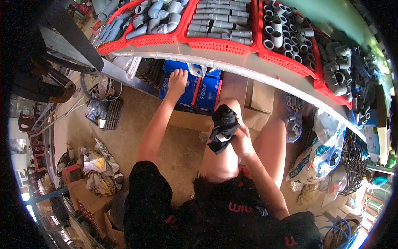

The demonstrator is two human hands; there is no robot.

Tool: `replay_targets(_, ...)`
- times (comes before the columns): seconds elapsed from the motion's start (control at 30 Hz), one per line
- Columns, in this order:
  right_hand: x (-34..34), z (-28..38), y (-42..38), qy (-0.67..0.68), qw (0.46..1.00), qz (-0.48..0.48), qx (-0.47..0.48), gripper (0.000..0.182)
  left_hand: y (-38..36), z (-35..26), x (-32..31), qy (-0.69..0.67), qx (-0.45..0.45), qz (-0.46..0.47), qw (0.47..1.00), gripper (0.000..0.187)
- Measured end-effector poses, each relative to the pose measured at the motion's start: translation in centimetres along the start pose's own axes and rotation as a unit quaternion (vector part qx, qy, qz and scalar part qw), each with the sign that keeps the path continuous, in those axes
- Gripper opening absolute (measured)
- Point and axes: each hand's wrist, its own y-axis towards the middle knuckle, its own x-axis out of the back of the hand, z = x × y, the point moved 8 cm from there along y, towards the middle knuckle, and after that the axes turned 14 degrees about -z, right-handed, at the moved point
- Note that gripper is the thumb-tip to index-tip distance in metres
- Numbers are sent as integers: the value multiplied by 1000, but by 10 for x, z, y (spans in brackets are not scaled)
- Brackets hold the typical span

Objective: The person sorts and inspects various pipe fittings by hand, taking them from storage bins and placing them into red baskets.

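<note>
My left hand [178, 81] reaches forward to the blue boxes under the shelf. Its fingers are bent over the upper part of one blue box [190, 90], apparently gripping it. Beside that stands another blue box [207, 93] with white lettering. My right hand [241, 140] is closed on a bunched black cloth [224, 122] above my bent knee. A small whitish patch shows among the cloth's folds near my fingers; what it is I cannot make out.
Overhead, a shelf edge [265, 79] carries red baskets [224, 47] of grey pipe fittings. Cardboard boxes [260, 97] stand beneath it. A black crate [112, 115] and crumpled bags [99, 166] lie left on the floor; a white sack [311, 164] and coiled black hose [355, 159] are right.
</note>
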Motion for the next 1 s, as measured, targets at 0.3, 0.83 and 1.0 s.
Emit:
replay_targets(0.3,41,59,-77,-25,986,-165,2,21,10,-13,-23,-22,-11,46,999,41)
replay_targets(0.83,113,203,-141,126,969,-106,186,46,-107,-123,153,-486,218,-23,846,61)
replay_targets(1.0,192,287,-183,-11,869,-380,317,26,-161,-208,161,-374,170,14,912,66)
